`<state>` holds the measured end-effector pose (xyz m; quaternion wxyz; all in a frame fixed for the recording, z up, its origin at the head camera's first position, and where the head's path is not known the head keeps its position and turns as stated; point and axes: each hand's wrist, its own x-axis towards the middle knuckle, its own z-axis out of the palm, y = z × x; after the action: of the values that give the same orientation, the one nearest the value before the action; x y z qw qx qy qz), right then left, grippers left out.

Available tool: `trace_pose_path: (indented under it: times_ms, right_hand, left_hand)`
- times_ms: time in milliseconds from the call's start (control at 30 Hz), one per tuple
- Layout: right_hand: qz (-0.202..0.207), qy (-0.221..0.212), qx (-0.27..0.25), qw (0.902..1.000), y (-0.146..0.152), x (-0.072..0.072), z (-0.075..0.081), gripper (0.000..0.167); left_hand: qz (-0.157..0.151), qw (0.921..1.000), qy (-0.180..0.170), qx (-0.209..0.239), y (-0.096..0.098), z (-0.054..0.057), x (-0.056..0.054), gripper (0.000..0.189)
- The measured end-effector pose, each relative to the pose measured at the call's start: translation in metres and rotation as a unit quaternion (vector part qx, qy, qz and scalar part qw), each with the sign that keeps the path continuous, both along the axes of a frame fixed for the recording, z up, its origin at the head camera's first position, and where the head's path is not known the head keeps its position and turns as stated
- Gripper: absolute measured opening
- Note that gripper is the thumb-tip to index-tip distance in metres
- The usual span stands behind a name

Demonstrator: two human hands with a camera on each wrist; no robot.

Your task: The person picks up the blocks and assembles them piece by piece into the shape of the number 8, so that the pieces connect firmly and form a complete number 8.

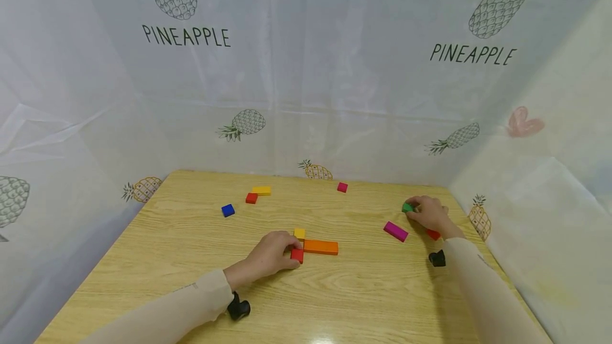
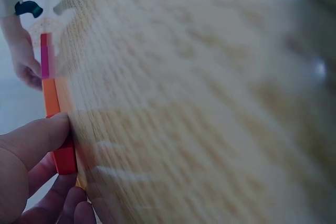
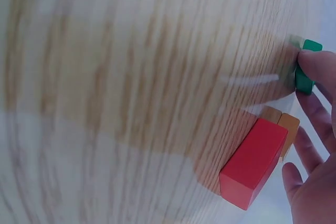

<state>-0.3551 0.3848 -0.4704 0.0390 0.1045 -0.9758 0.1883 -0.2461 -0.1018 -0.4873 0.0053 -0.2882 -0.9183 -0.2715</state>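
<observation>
My left hand pinches a small red block between thumb and fingers, low at the table. Right beside that block lie a long orange block and a small yellow block. Over at the right side, my right hand holds a small green block by thumb and fingertips. Under its wrist is another red block, partly covered; the right wrist view shows it as a long red block with an orange-brown block behind it. A magenta block lies between the two hands.
Toward the back left are a blue block, a red block and a yellow block. A pink-red block sits near the back edge. White pineapple-print sheeting encloses the wooden table at the back and sides.
</observation>
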Motion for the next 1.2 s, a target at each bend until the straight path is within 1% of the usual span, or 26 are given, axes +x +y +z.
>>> trace_pose_path:
  times_ms: [200,400,500,633,833,1033,1200]
  right_hand:
    - [0.002,0.011,-0.008,0.9999,-0.002,-0.003,-0.001,0.035]
    - [0.028,0.037,-0.039,0.9982,-0.013,-0.005,0.004,0.034]
    - [0.041,0.054,-0.040,0.9969,-0.022,-0.004,0.008,0.034]
    - [0.066,0.083,-0.045,0.9934,-0.041,0.001,0.013,0.030]
    - [0.115,0.098,-0.069,0.9861,-0.073,0.012,0.020,0.026]
    - [0.162,0.094,-0.085,0.9787,-0.099,0.025,0.025,0.028]
    - [0.185,0.082,-0.104,0.9738,-0.115,0.035,0.026,0.029]
  left_hand:
    - [0.001,1.0000,-0.005,0.000,-0.001,0.000,0.000,0.028]
    - [0.000,1.0000,0.000,-0.003,-0.001,0.000,0.000,0.029]
    - [-0.001,1.0000,0.001,-0.001,-0.001,0.001,0.000,0.029]
    - [-0.002,1.0000,0.000,-0.002,-0.001,0.002,0.000,0.028]
    - [-0.004,1.0000,0.002,-0.001,0.001,0.003,0.001,0.027]
    - [0.000,1.0000,-0.001,-0.002,0.001,0.002,0.001,0.027]
    - [0.002,1.0000,0.003,-0.004,0.000,0.001,0.001,0.027]
